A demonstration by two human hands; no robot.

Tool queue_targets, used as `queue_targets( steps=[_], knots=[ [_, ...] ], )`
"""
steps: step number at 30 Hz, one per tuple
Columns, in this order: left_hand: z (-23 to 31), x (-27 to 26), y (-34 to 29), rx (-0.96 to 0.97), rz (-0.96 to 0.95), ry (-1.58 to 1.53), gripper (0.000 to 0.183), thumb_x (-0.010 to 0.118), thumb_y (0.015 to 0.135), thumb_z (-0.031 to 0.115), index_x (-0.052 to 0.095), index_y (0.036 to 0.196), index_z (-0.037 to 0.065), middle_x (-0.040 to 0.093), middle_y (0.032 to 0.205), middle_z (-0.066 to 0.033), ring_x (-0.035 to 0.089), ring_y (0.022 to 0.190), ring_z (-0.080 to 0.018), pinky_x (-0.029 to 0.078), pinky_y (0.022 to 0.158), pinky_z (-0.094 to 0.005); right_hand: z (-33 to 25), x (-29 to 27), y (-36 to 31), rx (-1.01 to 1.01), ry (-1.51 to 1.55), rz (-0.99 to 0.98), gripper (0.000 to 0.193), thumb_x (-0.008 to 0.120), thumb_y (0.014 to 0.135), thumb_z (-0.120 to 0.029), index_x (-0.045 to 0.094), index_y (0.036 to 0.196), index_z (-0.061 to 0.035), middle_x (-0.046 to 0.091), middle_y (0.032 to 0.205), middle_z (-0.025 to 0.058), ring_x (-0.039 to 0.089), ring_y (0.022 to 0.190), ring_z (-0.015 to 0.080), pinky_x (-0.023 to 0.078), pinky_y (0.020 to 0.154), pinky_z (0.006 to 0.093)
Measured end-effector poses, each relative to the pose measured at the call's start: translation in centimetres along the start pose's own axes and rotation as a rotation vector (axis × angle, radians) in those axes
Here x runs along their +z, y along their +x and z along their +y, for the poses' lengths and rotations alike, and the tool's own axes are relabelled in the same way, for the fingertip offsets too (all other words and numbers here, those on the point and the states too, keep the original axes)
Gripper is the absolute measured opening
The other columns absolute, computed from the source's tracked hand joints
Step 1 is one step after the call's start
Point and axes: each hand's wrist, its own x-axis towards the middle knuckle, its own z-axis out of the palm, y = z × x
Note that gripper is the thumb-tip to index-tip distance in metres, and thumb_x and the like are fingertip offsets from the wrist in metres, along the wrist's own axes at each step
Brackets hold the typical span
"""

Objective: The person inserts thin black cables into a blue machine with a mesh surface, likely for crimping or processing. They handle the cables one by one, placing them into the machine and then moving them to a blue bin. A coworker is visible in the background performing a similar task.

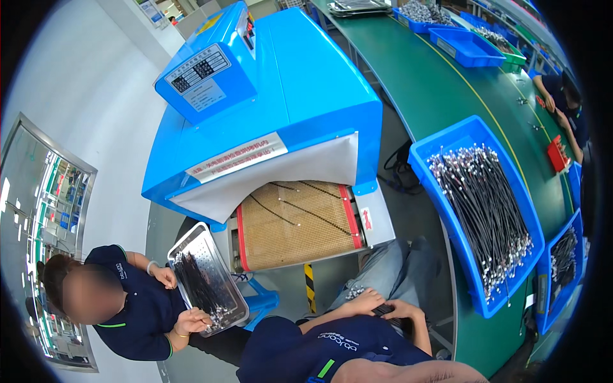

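I sit with both hands over my lap, close together. Between them lies a bundle of short black cables (383, 309), its whitish connector ends (354, 293) poking out beyond the left hand. My left hand (365, 301) is closed round the bundle. Curled over its other side is my right hand (403, 309), fingers bent onto the cables. Ahead, several thin black cables (313, 216) lie apart on the tan mesh conveyor belt (268, 246), which comes out of a blue tunnel machine (306, 83).
At left, a co-worker (131, 300) has both hands at a metal tray (237, 306) of black cables. On the green bench (421, 83) to my right, a large blue bin (418, 153) holds many cables. Farther right are more bins and another person (562, 96). A blue stool (262, 299) stands below the belt.
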Motion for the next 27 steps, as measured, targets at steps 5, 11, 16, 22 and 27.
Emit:
queue_targets(
  steps=[5,11,16,22,27],
  knots=[
    [0.7,-0.8,1.0,-0.09,-0.031,0.017,0.047,0.075,0.06,0.023,0.057,0.102,0.008,0.06,0.094,-0.0075,0.056,0.097,-0.0255,0.037,0.087,-0.0385,1.4,-3.4,1.3,0.115,-0.039,-0.318,0.053,0.077,0.072,-0.039,0.064,0.11,-0.0045,0.067,0.093,0.0047,0.059,0.082,0.0128,0.045,0.078,0.0281],
    [5.4,-1.2,1.5,-0.298,-0.041,-0.097,0.041,0.074,0.061,0.017,0.059,0.097,0.004,0.065,0.089,-0.0134,0.063,0.089,-0.0319,0.047,0.078,-0.0437,3.4,-5.9,3.7,0.282,0.125,-0.442,0.054,0.078,0.071,-0.043,0.066,0.114,-0.0124,0.063,0.107,-0.0026,0.055,0.092,0.0117,0.043,0.072,0.0228],
    [6.1,-0.5,-1.0,-0.372,0.079,-0.01,0.038,0.074,0.064,0.018,0.059,0.096,0.004,0.065,0.09,-0.014,0.063,0.089,-0.0324,0.048,0.079,-0.0436,1.1,-6.4,4.4,0.23,0.039,-0.472,0.04,0.078,0.074,-0.035,0.069,0.106,-0.0119,0.065,0.089,-0.0035,0.053,0.077,0.0063,0.04,0.063,0.021],
    [7.0,-0.6,-4.7,-0.421,0.117,0.116,0.041,0.075,0.067,0.022,0.054,0.097,0.005,0.062,0.092,-0.0122,0.061,0.093,-0.0295,0.044,0.082,-0.0414,-0.6,-2.9,1.2,-0.053,-0.021,-0.247,0.033,0.081,0.071,-0.02,0.07,0.098,-0.0042,0.069,0.088,0.0004,0.059,0.084,0.0078,0.046,0.075,0.0226],
    [8.5,-0.6,-5.5,-0.427,0.207,0.169,0.045,0.078,0.062,0.021,0.054,0.098,0.006,0.063,0.093,-0.0108,0.06,0.095,-0.0278,0.045,0.081,-0.0398,-0.6,-1.0,-0.5,-0.135,0.159,-0.131,0.023,0.079,0.071,-0.009,0.069,0.091,-0.0013,0.067,0.083,0.0002,0.06,0.075,0.0085,0.048,0.07,0.0241]
  ],
)
